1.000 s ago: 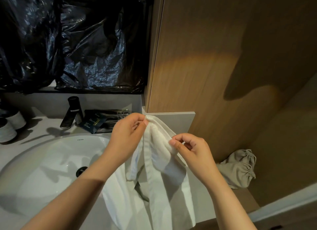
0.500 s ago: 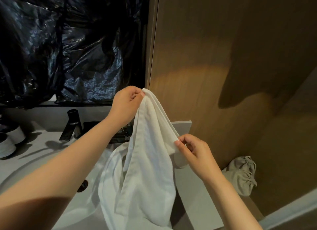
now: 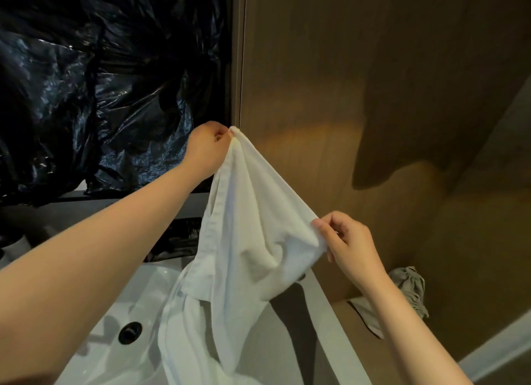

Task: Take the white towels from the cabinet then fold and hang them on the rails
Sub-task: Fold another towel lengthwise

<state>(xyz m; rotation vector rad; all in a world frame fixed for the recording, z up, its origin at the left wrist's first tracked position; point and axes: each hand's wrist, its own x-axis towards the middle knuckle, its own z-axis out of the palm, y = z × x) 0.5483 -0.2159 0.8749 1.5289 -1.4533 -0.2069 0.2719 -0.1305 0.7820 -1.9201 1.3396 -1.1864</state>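
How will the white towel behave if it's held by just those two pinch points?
Likely floppy: the white towel sags between the left hand and the right hand and hangs in loose folds over the sink. Probably light, since two fingertip pinches carry it. It bunches at each grip, so it may need spreading.

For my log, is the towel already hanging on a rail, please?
No, the left hand and right hand hold the towel above the sink.

You have nothing legible before you: the dark packet point(image 3: 184, 238) carries small pale print, but it is too blurred and small to read.
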